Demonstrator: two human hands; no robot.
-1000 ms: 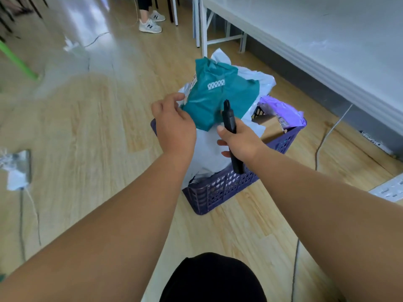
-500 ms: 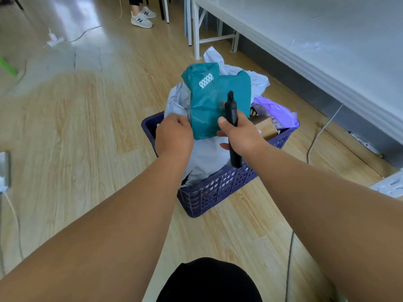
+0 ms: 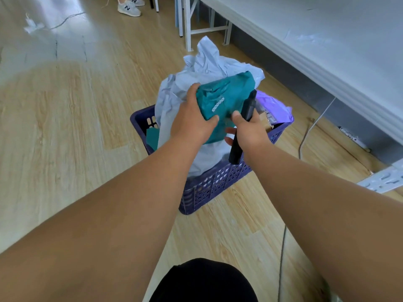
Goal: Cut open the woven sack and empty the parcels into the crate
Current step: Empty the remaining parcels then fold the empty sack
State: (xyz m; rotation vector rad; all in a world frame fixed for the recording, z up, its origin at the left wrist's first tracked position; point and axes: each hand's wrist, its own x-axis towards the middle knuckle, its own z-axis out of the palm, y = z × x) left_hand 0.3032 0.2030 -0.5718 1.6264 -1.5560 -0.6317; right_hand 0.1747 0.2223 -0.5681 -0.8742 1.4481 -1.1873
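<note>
A purple slotted crate (image 3: pixel 218 188) stands on the wood floor, piled with parcels. On top lies a teal parcel (image 3: pixel 226 94) with a white label. My left hand (image 3: pixel 192 118) grips its left end. My right hand (image 3: pixel 248 131) is closed around a black cutter (image 3: pixel 242 127) and touches the teal parcel's near edge with its thumb. Under the teal parcel bulges a crumpled white bag (image 3: pixel 207 66). A lilac parcel (image 3: pixel 272 105) and a brown box (image 3: pixel 267 120) sit at the crate's right side. A second teal piece (image 3: pixel 152 138) shows at the crate's left wall.
A long white table (image 3: pixel 327 40) runs along the right, its legs behind the crate. Cables (image 3: pixel 305 136) trail on the floor to the right, with a white power strip (image 3: pixel 383 179) beyond. Someone's sneakers (image 3: pixel 128 7) stand at the top. My dark-clothed knee (image 3: pixel 202 282) is below.
The teal parcel has turned from upright to lying lower across the pile. My left hand shifted up onto its left end; my right hand with the cutter stayed by its right side.
</note>
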